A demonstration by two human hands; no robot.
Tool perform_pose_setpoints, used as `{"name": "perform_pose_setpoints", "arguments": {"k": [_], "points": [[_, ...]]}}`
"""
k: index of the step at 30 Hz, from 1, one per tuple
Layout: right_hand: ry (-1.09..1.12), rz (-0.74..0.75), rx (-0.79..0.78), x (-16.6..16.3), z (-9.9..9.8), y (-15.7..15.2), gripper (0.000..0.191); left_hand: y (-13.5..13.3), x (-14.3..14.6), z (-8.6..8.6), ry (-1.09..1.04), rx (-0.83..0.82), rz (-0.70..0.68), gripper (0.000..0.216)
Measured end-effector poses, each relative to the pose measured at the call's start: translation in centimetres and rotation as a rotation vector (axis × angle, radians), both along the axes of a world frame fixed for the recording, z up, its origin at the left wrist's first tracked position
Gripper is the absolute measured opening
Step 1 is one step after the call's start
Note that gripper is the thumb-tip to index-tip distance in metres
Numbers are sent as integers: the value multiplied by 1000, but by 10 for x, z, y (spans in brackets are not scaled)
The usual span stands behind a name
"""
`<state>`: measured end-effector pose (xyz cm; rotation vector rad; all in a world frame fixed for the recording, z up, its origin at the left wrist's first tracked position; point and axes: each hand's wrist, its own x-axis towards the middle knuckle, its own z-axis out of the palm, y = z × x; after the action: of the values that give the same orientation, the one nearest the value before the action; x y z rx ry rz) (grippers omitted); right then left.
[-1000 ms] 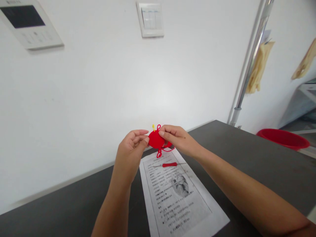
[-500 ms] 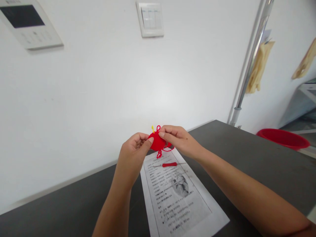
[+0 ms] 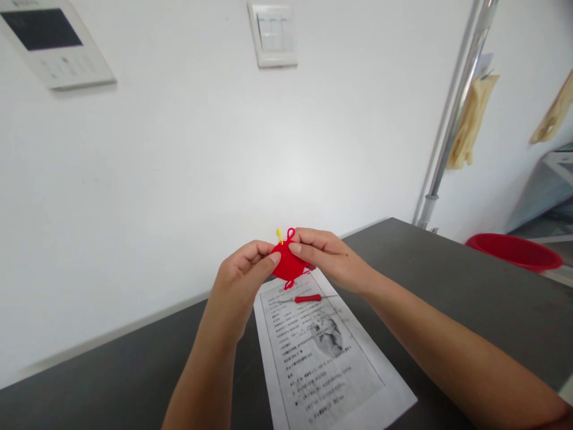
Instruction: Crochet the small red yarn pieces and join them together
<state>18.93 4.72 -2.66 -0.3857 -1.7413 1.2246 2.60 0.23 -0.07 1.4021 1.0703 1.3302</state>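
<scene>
Between my two hands is a round red crochet piece [image 3: 289, 261], held up above the far end of a printed sheet. My left hand [image 3: 248, 269] pinches its left edge between thumb and fingers. On the upper right edge, my right hand [image 3: 323, 254] has its thumb pressed to the front, fingers behind. A yellow stitch marker [image 3: 280, 235] sticks up from the top, beside a red yarn loop [image 3: 290, 233]. More red yarn [image 3: 290, 284] dangles below. Lying on the printed sheet [image 3: 313, 364] is a crochet hook with a red handle [image 3: 308, 298].
The dark table [image 3: 447, 286] meets a white wall [image 3: 179, 149]. A red basin [image 3: 514, 251] stands beyond the table's right edge. A metal pole [image 3: 456, 113] and yellowish gloves [image 3: 474, 119] are at the right. A switch panel [image 3: 276, 34] and an intercom [image 3: 58, 45] are on the wall.
The red crochet piece has turned slightly and shifted a little right and down, showing a broader face. The yarn strand at its right shows less. Both hands keep their grip.
</scene>
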Motion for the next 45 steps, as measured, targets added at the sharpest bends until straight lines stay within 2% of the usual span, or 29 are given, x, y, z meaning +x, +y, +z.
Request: {"name": "perform_pose_setpoints", "arguments": {"k": [8,23,30,45], "points": [[27,67,-23,0,1,-1,32,-3,-2,2,-49,2,-81,9],[64,117,20,1,0,-1,28,-2,-5,2,-54,2,-125,9],[50,90,43,1,1,-1,28,-2,-5,-1,-64,-2,-111,9],[51,130,36,1,2,-3,29,-3,-4,-2,-70,22,-66,8]]}}
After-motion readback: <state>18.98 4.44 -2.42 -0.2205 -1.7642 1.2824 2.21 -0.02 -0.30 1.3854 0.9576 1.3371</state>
